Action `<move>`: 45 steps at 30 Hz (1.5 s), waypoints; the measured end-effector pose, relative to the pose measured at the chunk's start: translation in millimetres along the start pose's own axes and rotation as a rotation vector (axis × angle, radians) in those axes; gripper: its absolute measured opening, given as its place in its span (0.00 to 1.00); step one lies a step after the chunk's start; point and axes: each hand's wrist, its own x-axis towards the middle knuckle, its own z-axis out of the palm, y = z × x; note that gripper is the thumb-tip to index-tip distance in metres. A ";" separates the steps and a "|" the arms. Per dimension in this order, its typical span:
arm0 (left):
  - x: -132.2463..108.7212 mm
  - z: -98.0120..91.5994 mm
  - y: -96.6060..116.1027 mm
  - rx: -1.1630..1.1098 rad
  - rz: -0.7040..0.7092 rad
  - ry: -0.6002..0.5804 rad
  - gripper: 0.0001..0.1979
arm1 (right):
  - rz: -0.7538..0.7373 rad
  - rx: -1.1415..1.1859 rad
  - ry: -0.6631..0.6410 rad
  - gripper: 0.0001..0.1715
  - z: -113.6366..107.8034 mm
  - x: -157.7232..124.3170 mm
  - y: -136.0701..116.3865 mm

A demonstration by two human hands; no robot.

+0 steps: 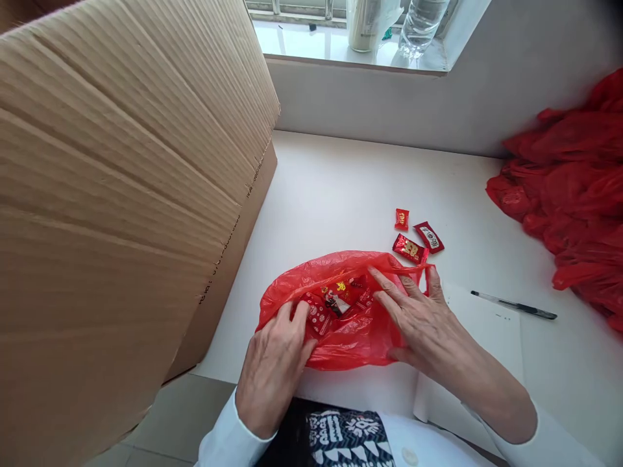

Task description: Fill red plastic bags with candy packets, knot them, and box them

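A large cardboard box fills the left side, standing beside the white worktop. A heap of red bags lies at the far right, by the wall. In front of the person, between the 2 hands, a red plastic bag lies on the worktop with its mouth facing up and its long axis running left to right. A sheet of paper lies to the right of it, partly under the right forearm.

The right hand reaches over the bag's right end, fingers spread, with a strip of the rim across the fingertips. The left hand bends over the left end, fingertips dipping inside; whether they pinch the plastic cannot be told. A pen rests to the right of the right hand.

Inside the bag, wrapped packets lie between the 2 sets of fingers; a dotted packet sits just beside the left fingertips, so the left hand is nearer to it. Beyond the bag, nearer the right hand, lie 3 small wrapped sweets.
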 end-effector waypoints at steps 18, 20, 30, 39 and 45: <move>27.3 15.2 -21.8 -0.321 -0.203 0.086 0.11 | -0.077 0.009 0.307 0.14 -26.3 25.9 -53.9; 26.2 17.4 -22.6 -0.397 -0.179 0.121 0.11 | -0.074 0.076 0.229 0.14 -16.2 25.7 -58.1; -11.6 -4.1 -18.3 -0.927 0.029 0.363 0.02 | 0.296 1.166 -0.027 0.30 -15.3 25.2 -49.5; -14.9 -17.2 -9.4 -1.132 0.065 0.047 0.12 | 0.163 1.264 -0.091 0.07 -30.9 12.7 -52.4; -22.7 -21.7 -7.1 -1.182 0.096 -0.012 0.06 | 0.121 1.296 -0.236 0.10 -30.4 -4.1 -52.0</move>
